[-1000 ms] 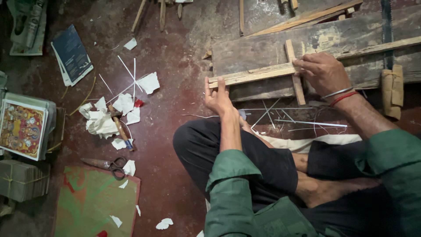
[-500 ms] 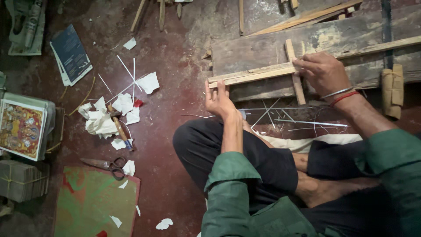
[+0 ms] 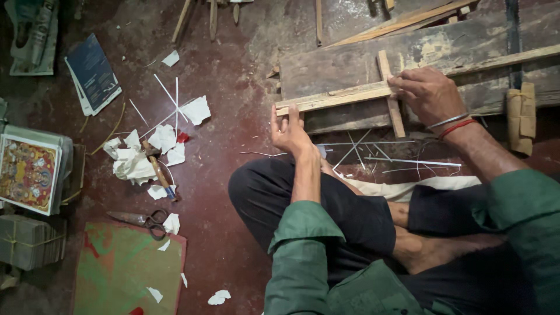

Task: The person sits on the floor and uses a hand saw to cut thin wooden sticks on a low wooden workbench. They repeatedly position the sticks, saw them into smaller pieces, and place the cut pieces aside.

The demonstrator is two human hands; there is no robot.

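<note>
A long wooden stick (image 3: 344, 96) lies across a dark plank (image 3: 443, 52). The left hand (image 3: 290, 129) touches its near end, fingers spread wide; the right hand (image 3: 429, 93) grips it beside a short crosspiece (image 3: 389, 93).

Not much moved here, honestly. The main change is the left hand (image 3: 290, 129): a second ago it sat a touch lower with the fingers curled near the left end of the long wooden strip (image 3: 335, 97), and now the fingers (image 3: 285, 114) are stretched up straighter, tips right at the strip's underside by that end. The wrist has crept up slightly toward the plank (image 3: 408, 52) too. The right hand (image 3: 426, 93) has barely shifted; its grip at the crossing of the strip and the short cross piece (image 3: 392, 99) looks a little tighter, thumb pressed over the joint.
</note>
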